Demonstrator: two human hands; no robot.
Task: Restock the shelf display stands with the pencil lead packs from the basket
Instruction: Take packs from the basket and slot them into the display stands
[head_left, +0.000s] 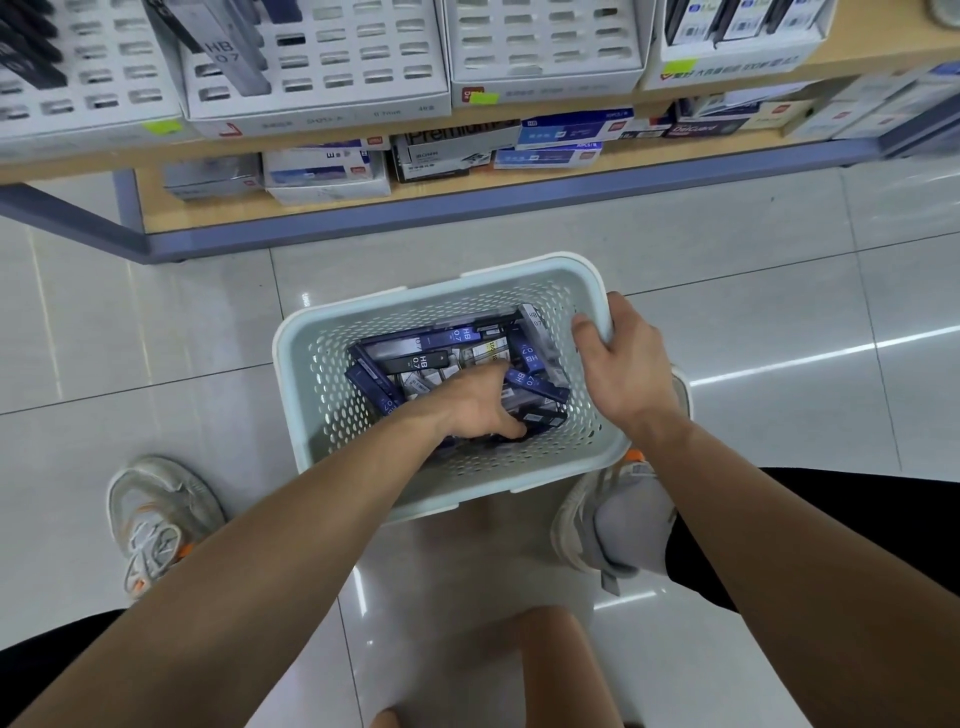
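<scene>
1. Left shoe (156, 519), right shoe (613, 519): planted on the tiled floor (156, 338), the right one touching the basket. The stance suggests a crouch that brings both arms down to the stock.

2. Left hand (478, 402): reaching down inside the basket, palm over the heap, thumb spread toward the near wall. Grip: cannot tell whether it has a pack or is only sorting, as the fingertips are buried in the stock.

3. Right hand (623, 364): grip clamped on the basket's right rim, thumb inside, fingers over the outer edge. It is probably steadying the basket against the rummaging.

4. Basket (322, 374): pale perforated plastic, on the floor just before the shelving, probably to keep the carry short.

5. Pencil lead packs (441, 338): dark blue and black, marked HB 07, lying loose and criss-crossed on the basket bottom.

6. Boxes (327, 171): stacked flat on the lower shelf, apparently reserve goods.

7. Display stands (332, 62): white and slotted, on the upper shelf. Many slots are vacant and one HB 07 pack (228, 57) leans in place, so most of the restocking appears outstanding.
</scene>
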